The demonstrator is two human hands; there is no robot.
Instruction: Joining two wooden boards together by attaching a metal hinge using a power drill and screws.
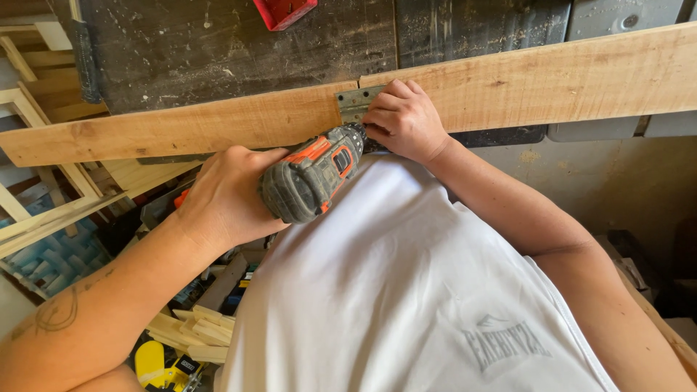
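Metal hinge plate [353, 104] flat across the joint between two wooden boards [218, 127] on the dark workbench [218, 51]. Left hand [229, 196] wrapped around the cordless drill [312, 174], bit aimed at the plate. Right hand [403, 120] pressing fingertips on the plate and board, grasping nothing. Screw-driving step, by the look; next calling for a straight bit, firm pressure, steady plate.

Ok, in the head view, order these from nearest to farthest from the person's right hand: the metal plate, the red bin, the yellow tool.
1. metal plate: under the right hand, at the joint between the two planks.
2. red bin: top edge, left of the hand.
3. yellow tool: bottom left, down on the floor clutter.
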